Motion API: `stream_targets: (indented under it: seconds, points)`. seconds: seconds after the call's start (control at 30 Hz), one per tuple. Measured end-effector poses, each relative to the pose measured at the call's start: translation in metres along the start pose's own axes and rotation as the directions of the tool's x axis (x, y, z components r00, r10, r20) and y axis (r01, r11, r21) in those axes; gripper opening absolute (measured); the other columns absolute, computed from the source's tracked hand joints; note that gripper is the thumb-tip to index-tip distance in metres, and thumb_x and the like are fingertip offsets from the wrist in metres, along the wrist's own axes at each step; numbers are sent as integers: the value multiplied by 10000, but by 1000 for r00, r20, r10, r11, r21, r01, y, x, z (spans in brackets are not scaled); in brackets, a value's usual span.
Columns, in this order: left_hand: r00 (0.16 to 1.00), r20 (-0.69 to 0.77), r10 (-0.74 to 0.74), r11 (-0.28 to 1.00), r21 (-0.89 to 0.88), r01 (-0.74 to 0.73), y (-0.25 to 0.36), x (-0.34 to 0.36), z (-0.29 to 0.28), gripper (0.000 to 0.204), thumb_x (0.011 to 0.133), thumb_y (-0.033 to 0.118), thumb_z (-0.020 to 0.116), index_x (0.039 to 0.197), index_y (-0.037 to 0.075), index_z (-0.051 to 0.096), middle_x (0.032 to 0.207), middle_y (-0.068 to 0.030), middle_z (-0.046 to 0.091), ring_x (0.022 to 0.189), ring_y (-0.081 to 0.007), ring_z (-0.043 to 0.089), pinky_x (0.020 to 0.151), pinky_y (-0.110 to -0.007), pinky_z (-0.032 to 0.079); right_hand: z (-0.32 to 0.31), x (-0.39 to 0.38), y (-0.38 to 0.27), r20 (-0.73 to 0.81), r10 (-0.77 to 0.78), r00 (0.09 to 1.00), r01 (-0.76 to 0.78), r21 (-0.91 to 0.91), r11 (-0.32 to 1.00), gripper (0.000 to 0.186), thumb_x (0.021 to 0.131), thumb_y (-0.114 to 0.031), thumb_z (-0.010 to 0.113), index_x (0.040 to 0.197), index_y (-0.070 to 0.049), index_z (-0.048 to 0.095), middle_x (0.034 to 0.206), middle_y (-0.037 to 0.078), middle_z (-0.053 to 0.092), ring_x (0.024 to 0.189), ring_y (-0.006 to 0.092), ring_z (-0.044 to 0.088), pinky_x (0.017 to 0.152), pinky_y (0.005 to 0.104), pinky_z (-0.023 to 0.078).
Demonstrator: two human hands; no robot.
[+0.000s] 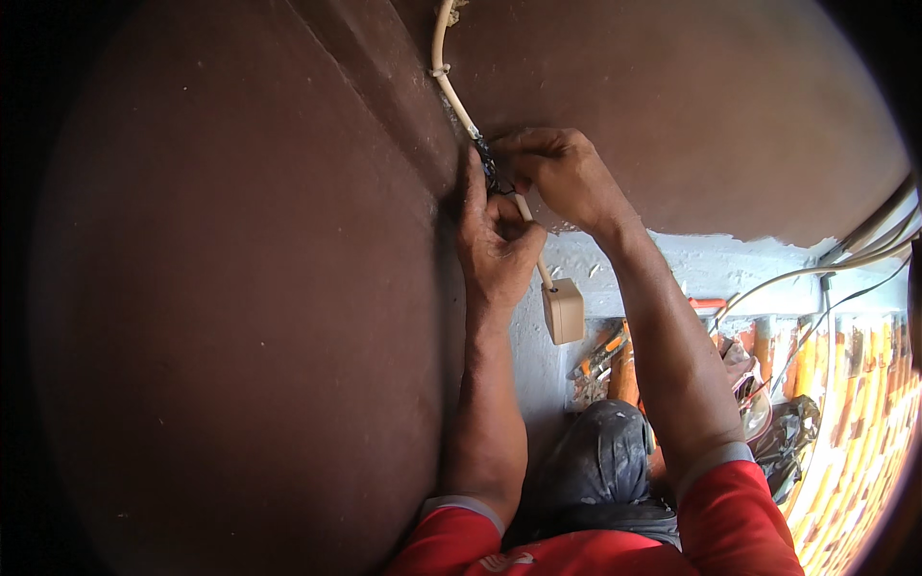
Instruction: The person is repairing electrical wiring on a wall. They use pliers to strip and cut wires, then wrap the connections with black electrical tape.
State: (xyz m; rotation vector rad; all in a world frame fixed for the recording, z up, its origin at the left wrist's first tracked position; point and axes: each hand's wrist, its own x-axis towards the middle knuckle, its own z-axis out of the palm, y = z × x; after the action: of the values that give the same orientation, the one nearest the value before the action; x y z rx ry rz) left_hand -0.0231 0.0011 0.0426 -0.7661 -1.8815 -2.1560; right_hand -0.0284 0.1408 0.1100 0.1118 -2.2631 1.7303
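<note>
A cream cable [449,88] runs down the brown wall and ends in a black-wrapped joint [486,161], which looks like electrical tape with wires around it. My left hand [495,248] is closed around the lower end of this joint, thumb and fingers pinching it. From the other side my right hand [567,178] closes its fingertips at the joint; exactly what they pinch is partly hidden. A short length of cream cable [544,267] passes beside my left fingers. From it hangs a small square beige box [564,312], tilted slightly.
Brown wall panels [240,288] meet in a corner beside my hands. A light-blue painted ledge [711,264] lies below. Loose cables [816,269] cross at the right. A tool with orange parts [603,353] and a black plastic bag [789,432] lie near my knee [605,451].
</note>
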Motion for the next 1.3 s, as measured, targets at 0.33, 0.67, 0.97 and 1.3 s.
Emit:
stream_targets:
  seconds: [0.33,0.67,0.97,1.3]
  points:
    - [995,-84,-48,993,106,57,-3,-14,1,1019,847,-122,671,1769,40,269,835,-3,623,778,-57,600,760,-225,509,-6,-31,30,-104,72,992,-81,-86,993,357,954,-116,606,1206,29,813,974,207,818,914,288,798,900,406,604]
    - [991,82,-105,985,-130,115,7,5,-12,1061,790,-53,628,1759,-24,200,1020,-126,681,729,-81,620,612,-216,481,4,-7,26,-68,-112,991,125,238,963,356,1050,-64,618,1374,-9,757,1004,95,799,857,135,749,719,336,605]
    - [987,97,-127,971,-193,144,4,6,-16,1096,757,-33,608,1764,-13,178,1074,-158,678,738,-84,597,578,-200,447,-6,9,8,79,-129,988,143,-203,969,289,999,-33,634,1235,-12,800,1029,137,801,792,206,776,794,455,643]
    - [984,110,-141,961,-222,163,-1,5,-20,1076,811,-74,641,1775,-2,167,840,-67,663,727,-80,610,617,-213,460,7,-6,15,-171,20,985,28,276,961,110,931,-104,830,954,-1,800,852,61,775,781,89,668,690,298,544]
